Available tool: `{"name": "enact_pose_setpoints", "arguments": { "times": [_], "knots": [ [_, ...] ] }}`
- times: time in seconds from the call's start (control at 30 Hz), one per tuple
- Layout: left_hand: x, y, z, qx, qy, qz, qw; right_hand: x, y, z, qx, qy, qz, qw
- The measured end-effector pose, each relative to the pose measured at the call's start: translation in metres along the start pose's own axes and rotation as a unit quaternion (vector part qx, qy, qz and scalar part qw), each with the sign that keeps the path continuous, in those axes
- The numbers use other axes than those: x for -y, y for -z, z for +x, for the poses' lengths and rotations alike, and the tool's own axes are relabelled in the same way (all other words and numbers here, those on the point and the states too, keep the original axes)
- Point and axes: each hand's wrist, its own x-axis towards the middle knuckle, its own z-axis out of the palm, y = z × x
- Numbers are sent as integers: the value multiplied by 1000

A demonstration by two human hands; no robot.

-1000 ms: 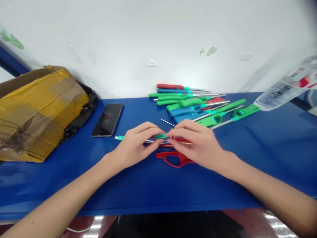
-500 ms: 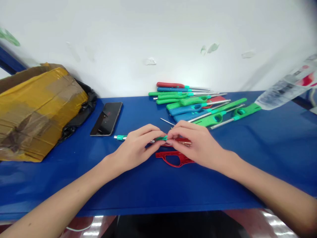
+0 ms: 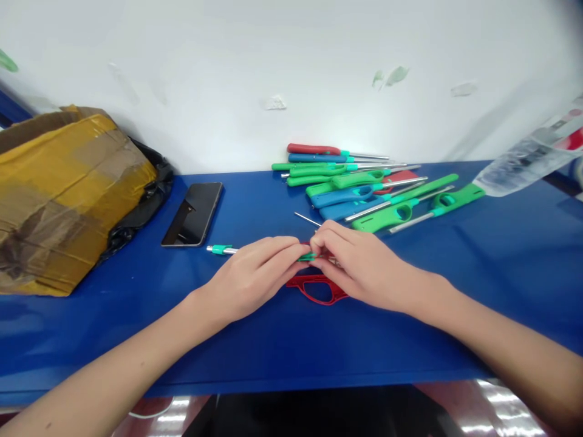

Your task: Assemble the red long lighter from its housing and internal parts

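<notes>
My left hand point(image 3: 255, 279) is closed, thumb and fingertips pinching a small green plastic piece point(image 3: 307, 257). At its right end the fingertips of my right hand point(image 3: 371, 267) press together on the same piece. Behind and under the fingers lies a red lighter handle half, mostly hidden. Nearer me rests a second red handle half point(image 3: 296, 281) with a trigger loop, partly covered by my right hand. A metal tube with a teal collar point(image 3: 222, 249) sticks out to the left from behind my left hand. Just beyond my right fingers lies a thin metal rod point(image 3: 306, 218).
Several green, blue and red long-necked lighters point(image 3: 346, 199) lie piled against the white wall. A phone point(image 3: 193, 215) rests to the left, beside a taped cardboard box point(image 3: 68, 200) and black plastic. A clear plastic bottle point(image 3: 523, 161) leans at the right of the blue table point(image 3: 273, 358).
My left fingers have moved closer over the green piece, covering more of it, and my right fingertips have curled tighter against it. The view has shifted slightly.
</notes>
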Motion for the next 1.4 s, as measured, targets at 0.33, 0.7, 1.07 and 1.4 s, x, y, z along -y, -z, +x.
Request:
{"name": "enact_pose_setpoints", "arguments": {
  "times": [0.33, 0.7, 1.07, 1.4],
  "knots": [
    [6, 3, -3, 8, 15, -63, 998, -12, 14, -4, -63, -24, 74, 995],
    [18, 2, -4, -17, 45, -15, 999, -39, 19, -9, 45, -174, -200, 963],
    [15, -1, -5, -34, 52, -6, 998, -29, 8, -1, 75, -224, -204, 950],
    [22, -3, -1, -113, 88, 88, 986, -24, 24, -9, -171, -172, -41, 969]
  ]
}}
